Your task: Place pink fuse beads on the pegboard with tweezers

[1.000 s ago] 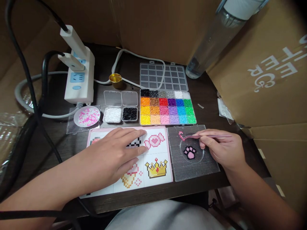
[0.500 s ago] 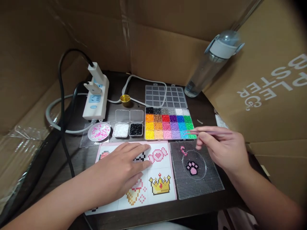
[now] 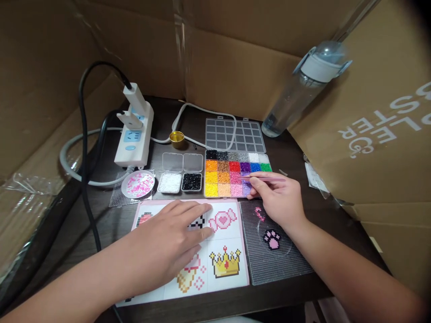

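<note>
My left hand (image 3: 178,240) lies flat on the pattern sheet (image 3: 158,291), its fingers spread and two fingertips beside the pink candy picture (image 3: 222,220). My right hand (image 3: 278,197) holds pink tweezers (image 3: 269,179), whose tips are over the pink compartments of the sorted bead box (image 3: 211,190). Whether a bead is between the tips is too small to tell. Partly under my right forearm lies the clear pegboard (image 3: 259,269). On it are a pink-and-black bead paw (image 3: 271,240) and a short curved row of pink beads (image 3: 259,214).
A round dish (image 3: 125,187) of pink and white beads stands at the left, beside small boxes of white beads (image 3: 169,183) and black beads (image 3: 191,181). Behind are a power strip (image 3: 134,148) with cables, a gold cup (image 3: 177,140) and a water bottle (image 3: 292,98). Cardboard walls surround the table.
My right hand has moved left with the tweezers, from the blue and green compartments to the pink ones. The left hand stays on the sheet. The view has shifted slightly.
</note>
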`<move>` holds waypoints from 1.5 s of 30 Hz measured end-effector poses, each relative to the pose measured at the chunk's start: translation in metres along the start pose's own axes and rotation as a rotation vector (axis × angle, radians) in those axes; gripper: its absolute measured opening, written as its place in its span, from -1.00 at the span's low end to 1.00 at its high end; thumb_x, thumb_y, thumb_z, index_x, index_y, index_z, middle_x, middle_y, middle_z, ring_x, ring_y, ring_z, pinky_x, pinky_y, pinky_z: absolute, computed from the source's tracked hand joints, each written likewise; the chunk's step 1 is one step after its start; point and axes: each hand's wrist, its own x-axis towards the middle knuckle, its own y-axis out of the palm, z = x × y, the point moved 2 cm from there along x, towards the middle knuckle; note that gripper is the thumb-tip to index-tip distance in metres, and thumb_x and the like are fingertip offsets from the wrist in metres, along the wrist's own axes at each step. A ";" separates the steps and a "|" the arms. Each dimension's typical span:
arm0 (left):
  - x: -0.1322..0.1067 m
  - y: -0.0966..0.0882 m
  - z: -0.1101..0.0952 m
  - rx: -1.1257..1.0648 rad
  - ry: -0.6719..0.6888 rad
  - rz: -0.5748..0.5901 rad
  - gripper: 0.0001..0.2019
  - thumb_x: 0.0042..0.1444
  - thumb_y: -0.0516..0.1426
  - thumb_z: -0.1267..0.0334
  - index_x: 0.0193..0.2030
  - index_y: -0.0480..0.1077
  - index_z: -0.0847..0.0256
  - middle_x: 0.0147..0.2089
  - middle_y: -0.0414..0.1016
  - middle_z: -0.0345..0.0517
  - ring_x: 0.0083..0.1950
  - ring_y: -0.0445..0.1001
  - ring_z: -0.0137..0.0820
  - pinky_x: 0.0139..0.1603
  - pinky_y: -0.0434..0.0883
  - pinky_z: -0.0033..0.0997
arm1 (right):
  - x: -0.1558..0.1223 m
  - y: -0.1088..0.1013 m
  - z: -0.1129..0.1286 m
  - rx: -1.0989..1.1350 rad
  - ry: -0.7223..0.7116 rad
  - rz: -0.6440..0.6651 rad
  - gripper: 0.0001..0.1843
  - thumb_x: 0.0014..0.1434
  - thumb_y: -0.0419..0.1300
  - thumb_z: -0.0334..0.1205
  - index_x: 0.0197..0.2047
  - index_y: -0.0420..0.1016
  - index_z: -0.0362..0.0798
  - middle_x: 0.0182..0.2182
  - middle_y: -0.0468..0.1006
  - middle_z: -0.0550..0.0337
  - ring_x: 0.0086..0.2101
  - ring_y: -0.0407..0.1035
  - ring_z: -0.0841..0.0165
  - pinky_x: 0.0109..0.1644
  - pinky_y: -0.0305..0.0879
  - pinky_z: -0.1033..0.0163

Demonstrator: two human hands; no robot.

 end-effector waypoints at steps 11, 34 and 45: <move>0.000 -0.003 -0.002 0.011 0.006 0.011 -0.62 0.50 0.22 0.30 0.35 0.67 -0.05 0.52 0.56 0.05 0.46 0.57 0.08 0.43 0.59 0.18 | 0.002 0.003 -0.001 -0.018 0.000 0.035 -0.73 0.12 0.57 -0.03 -0.27 0.84 -0.08 -0.52 0.71 0.12 -0.56 0.59 0.30 -0.44 0.66 0.19; 0.002 -0.002 -0.003 0.000 0.002 0.033 -0.61 0.47 0.22 0.32 0.34 0.66 -0.04 0.52 0.56 0.07 0.46 0.57 0.10 0.40 0.60 0.20 | 0.003 0.004 -0.001 -0.049 -0.020 0.054 -0.74 0.13 0.56 -0.02 -0.29 0.85 -0.06 -0.56 0.67 0.14 -0.55 0.56 0.31 -0.45 0.61 0.20; 0.002 -0.001 -0.002 -0.012 -0.003 0.015 -0.61 0.48 0.23 0.31 0.36 0.66 -0.06 0.54 0.55 0.04 0.48 0.55 0.06 0.45 0.57 0.16 | 0.003 0.003 -0.002 -0.068 -0.025 0.061 -0.72 0.15 0.57 0.02 -0.28 0.85 -0.05 -0.56 0.67 0.14 -0.55 0.57 0.30 -0.45 0.62 0.19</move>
